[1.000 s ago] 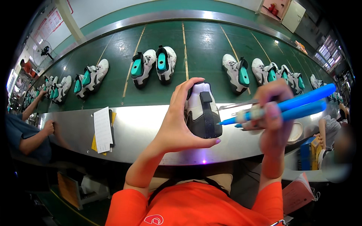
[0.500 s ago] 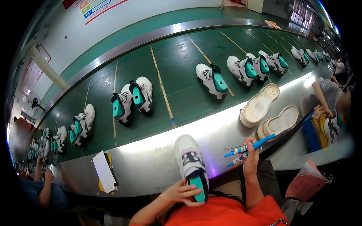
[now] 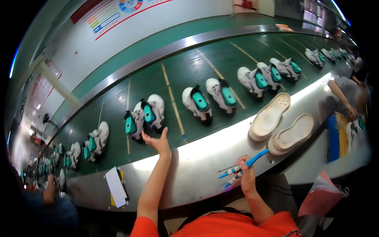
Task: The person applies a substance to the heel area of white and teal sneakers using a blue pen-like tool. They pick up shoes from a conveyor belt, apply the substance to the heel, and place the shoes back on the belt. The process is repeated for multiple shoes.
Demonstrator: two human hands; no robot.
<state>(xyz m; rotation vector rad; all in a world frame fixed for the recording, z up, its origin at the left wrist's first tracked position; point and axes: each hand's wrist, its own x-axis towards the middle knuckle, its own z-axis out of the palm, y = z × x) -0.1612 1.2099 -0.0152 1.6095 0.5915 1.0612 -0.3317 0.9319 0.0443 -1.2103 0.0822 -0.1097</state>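
My left hand [image 3: 158, 143] is held over the near edge of the green belt with its fingers apart and nothing in them. Close by its fingertips sits a pair of white and grey sneakers [image 3: 157, 108] with teal shoe lasts inside. A little to the right, another sneaker [image 3: 194, 103] with a teal last stands beside a matching sneaker [image 3: 221, 94]. Over the metal ledge, my right hand [image 3: 247, 177] is closed around blue pen-like tools [image 3: 256, 158]. White bands wrap these tools, and a thin metal tip shows.
Two cream shoe soles [image 3: 270, 116] lie on the metal ledge [image 3: 189, 162]. A white paper pad [image 3: 116, 187] rests toward the left. Several more sneakers line the belt [image 3: 177, 75]. Co-workers are at both sides, and a pink booklet [image 3: 320, 195] hangs at the lower right.
My left hand has let go of the sneaker, which now stands on the belt, and has moved up and left. My right hand, still gripping the blue tools, has shifted slightly left and down.
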